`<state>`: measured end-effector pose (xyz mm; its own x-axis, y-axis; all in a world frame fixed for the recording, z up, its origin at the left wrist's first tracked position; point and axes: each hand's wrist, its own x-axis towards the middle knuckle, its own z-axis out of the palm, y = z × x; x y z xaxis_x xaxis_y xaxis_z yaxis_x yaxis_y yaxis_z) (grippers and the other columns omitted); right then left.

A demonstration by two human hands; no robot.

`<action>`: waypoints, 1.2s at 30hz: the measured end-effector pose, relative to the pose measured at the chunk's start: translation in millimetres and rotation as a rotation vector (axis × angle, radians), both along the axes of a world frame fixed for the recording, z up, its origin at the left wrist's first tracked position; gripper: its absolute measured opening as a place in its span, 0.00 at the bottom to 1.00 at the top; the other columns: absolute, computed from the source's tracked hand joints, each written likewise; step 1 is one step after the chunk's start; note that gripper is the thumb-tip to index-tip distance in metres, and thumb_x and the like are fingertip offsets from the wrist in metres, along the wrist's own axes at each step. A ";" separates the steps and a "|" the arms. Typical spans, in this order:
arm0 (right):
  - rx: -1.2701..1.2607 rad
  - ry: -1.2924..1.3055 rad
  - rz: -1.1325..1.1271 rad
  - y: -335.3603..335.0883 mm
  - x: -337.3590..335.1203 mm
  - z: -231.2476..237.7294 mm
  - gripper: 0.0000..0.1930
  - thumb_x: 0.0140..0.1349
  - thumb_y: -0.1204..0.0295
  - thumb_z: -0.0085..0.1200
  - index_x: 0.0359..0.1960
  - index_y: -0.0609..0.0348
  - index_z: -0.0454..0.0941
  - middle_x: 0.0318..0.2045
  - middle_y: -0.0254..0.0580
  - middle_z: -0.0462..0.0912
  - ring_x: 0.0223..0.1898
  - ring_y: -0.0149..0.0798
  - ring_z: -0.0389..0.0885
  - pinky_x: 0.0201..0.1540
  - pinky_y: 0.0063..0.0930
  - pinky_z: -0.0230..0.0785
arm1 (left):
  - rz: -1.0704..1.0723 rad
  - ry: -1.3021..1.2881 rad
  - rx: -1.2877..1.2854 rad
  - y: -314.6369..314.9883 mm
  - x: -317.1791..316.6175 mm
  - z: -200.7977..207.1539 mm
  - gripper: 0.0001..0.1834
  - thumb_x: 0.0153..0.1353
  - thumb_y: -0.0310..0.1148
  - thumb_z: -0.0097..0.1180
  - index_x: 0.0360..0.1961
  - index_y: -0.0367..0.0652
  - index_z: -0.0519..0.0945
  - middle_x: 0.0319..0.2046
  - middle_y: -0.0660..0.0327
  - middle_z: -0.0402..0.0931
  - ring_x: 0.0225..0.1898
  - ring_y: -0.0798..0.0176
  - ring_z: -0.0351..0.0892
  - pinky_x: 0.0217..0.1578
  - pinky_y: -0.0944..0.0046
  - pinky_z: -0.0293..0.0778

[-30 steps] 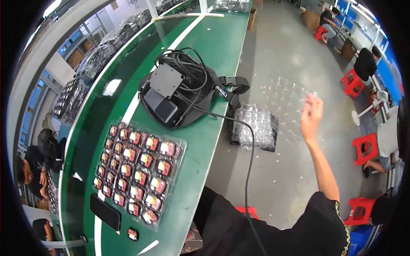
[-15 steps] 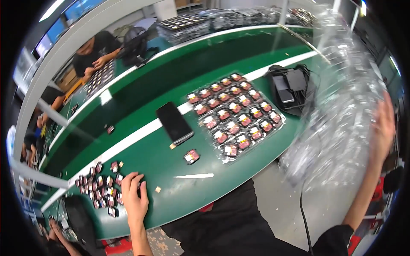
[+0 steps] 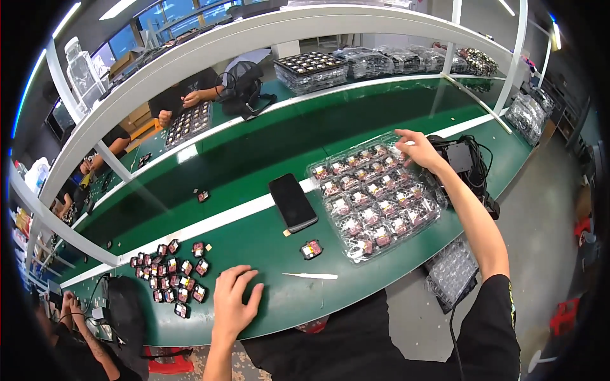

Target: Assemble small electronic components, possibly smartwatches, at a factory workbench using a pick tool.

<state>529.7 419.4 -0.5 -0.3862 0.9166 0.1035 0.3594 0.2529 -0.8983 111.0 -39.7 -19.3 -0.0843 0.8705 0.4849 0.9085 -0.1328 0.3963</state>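
My right hand (image 3: 419, 150) reaches to the far right corner of a clear plastic tray (image 3: 348, 249), its fingers apart and touching the rim. This tray lies over rows of small black square parts with red and white faces, which show through it. My left hand (image 3: 235, 300) hovers or rests low over the green table's near edge, fingers spread and holding nothing. To its left lies a loose pile of the same small parts (image 3: 171, 281). White tweezers (image 3: 311, 276) lie to its right, and one single part (image 3: 311, 249) sits beyond them.
A black smartphone (image 3: 292, 202) lies left of the tray. Black devices with cables (image 3: 467, 159) sit to its right. Below the table edge is a stack of clear trays (image 3: 452, 270). A grey frame bar (image 3: 286, 26) crosses above; co-workers sit across the green bench.
My right hand has moved left from the raised clear plastic trays to the far corner of the filled tray, which now has a clear layer over it. My left hand has shifted away from the pile.
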 end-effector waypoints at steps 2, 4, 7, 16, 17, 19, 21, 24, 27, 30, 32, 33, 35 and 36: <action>0.101 -0.106 0.007 7.9 -2.0 -7.2 0.33 0.75 0.73 0.63 0.80 0.68 0.69 0.43 0.38 0.86 0.31 0.30 0.84 0.26 0.31 0.84 | -0.083 -0.006 -0.048 15.8 15.9 12.3 0.21 0.60 0.32 0.77 0.54 0.41 0.88 0.56 0.55 0.84 0.56 0.46 0.83 0.57 0.49 0.78; 0.144 -0.123 -0.030 6.7 -7.0 -9.5 0.34 0.75 0.73 0.64 0.80 0.68 0.69 0.43 0.39 0.86 0.29 0.31 0.85 0.23 0.30 0.81 | -0.152 0.055 -0.070 36.4 34.2 20.8 0.25 0.61 0.36 0.78 0.58 0.41 0.86 0.57 0.54 0.84 0.56 0.46 0.84 0.56 0.50 0.79; -0.098 0.074 -0.057 -6.8 -8.8 10.5 0.34 0.74 0.74 0.59 0.81 0.65 0.68 0.44 0.42 0.84 0.31 0.31 0.83 0.31 0.31 0.83 | -0.238 0.107 -0.121 69.2 58.7 25.8 0.29 0.63 0.41 0.78 0.62 0.41 0.84 0.59 0.54 0.83 0.55 0.46 0.84 0.55 0.49 0.79; -0.092 0.737 -0.449 -94.5 47.6 55.4 0.19 0.77 0.69 0.56 0.67 0.57 0.78 0.39 0.34 0.79 0.33 0.29 0.78 0.33 0.30 0.74 | -0.313 0.176 -0.140 106.1 77.5 5.9 0.26 0.68 0.38 0.73 0.64 0.41 0.82 0.55 0.55 0.82 0.53 0.47 0.85 0.51 0.49 0.84; -0.098 0.681 -0.451 -112.3 48.4 48.1 0.14 0.78 0.69 0.56 0.61 0.56 0.76 0.39 0.36 0.81 0.33 0.30 0.80 0.33 0.30 0.77 | -0.320 0.139 -0.185 105.9 77.0 7.6 0.25 0.69 0.34 0.72 0.64 0.41 0.81 0.56 0.54 0.81 0.54 0.45 0.85 0.53 0.49 0.84; -0.110 0.572 -0.444 -147.7 48.9 33.2 0.09 0.77 0.70 0.59 0.51 0.56 0.73 0.38 0.41 0.85 0.31 0.33 0.85 0.31 0.30 0.82 | -0.321 0.101 -0.213 108.6 73.9 5.7 0.25 0.69 0.33 0.72 0.64 0.40 0.81 0.56 0.54 0.81 0.55 0.44 0.84 0.54 0.48 0.83; -0.124 0.466 -0.432 -171.1 52.0 17.2 0.14 0.72 0.74 0.66 0.45 0.55 0.68 0.32 0.43 0.87 0.25 0.37 0.90 0.26 0.27 0.84 | -0.334 0.039 -0.269 109.7 73.7 13.2 0.25 0.69 0.29 0.71 0.65 0.39 0.80 0.56 0.52 0.81 0.58 0.41 0.82 0.57 0.46 0.82; -0.181 0.352 -0.386 -192.2 53.8 -5.5 0.18 0.71 0.72 0.71 0.39 0.52 0.67 0.24 0.36 0.83 0.18 0.33 0.85 0.20 0.23 0.76 | -0.376 -0.040 -0.214 108.2 66.1 20.4 0.26 0.69 0.27 0.71 0.66 0.36 0.80 0.57 0.49 0.83 0.56 0.42 0.83 0.57 0.49 0.82; -0.161 0.284 -0.367 -199.3 62.0 -15.2 0.19 0.71 0.71 0.71 0.37 0.52 0.67 0.22 0.34 0.81 0.15 0.30 0.81 0.18 0.23 0.71 | -0.384 -0.167 -0.217 111.1 64.3 34.0 0.28 0.67 0.24 0.74 0.67 0.36 0.80 0.57 0.49 0.85 0.54 0.47 0.85 0.57 0.52 0.82; -0.125 0.230 -0.370 -198.6 68.4 -17.2 0.19 0.72 0.71 0.71 0.37 0.54 0.66 0.20 0.35 0.79 0.13 0.30 0.78 0.15 0.26 0.63 | -0.440 -0.217 -0.169 128.3 71.6 50.0 0.30 0.66 0.23 0.75 0.68 0.36 0.79 0.59 0.49 0.84 0.55 0.48 0.86 0.58 0.53 0.82; -0.116 0.262 -0.383 -201.9 65.6 -22.8 0.17 0.71 0.71 0.71 0.44 0.58 0.70 0.19 0.34 0.77 0.12 0.27 0.74 0.15 0.26 0.62 | -0.508 -0.165 -0.116 149.4 78.4 55.2 0.30 0.66 0.23 0.75 0.68 0.36 0.79 0.60 0.48 0.83 0.56 0.48 0.86 0.59 0.53 0.82; -0.109 0.251 -0.374 -201.9 65.2 -22.2 0.16 0.72 0.71 0.71 0.49 0.60 0.73 0.19 0.34 0.78 0.13 0.27 0.74 0.15 0.26 0.62 | -0.557 -0.149 -0.081 165.7 82.7 56.5 0.30 0.67 0.24 0.74 0.69 0.37 0.79 0.60 0.48 0.83 0.58 0.47 0.84 0.61 0.53 0.80; -0.115 0.221 -0.369 -205.2 67.6 -21.3 0.17 0.72 0.71 0.71 0.54 0.62 0.76 0.19 0.33 0.78 0.13 0.26 0.74 0.16 0.26 0.62 | -0.654 -0.136 -0.068 201.6 95.3 60.4 0.29 0.69 0.25 0.72 0.70 0.38 0.79 0.59 0.49 0.83 0.61 0.44 0.82 0.65 0.50 0.77; -0.137 0.173 -0.365 -204.3 68.9 -19.5 0.19 0.72 0.70 0.71 0.58 0.62 0.78 0.19 0.34 0.79 0.14 0.26 0.74 0.17 0.26 0.62 | -0.695 -0.124 -0.072 218.9 101.2 63.6 0.28 0.70 0.26 0.70 0.70 0.39 0.79 0.59 0.50 0.83 0.62 0.44 0.81 0.66 0.49 0.75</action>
<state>598.6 215.0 -20.0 -0.0219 0.9997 0.0056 0.2446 0.0108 -0.9696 212.2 179.1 44.2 0.4519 0.7720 0.4470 0.5705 -0.6353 0.5205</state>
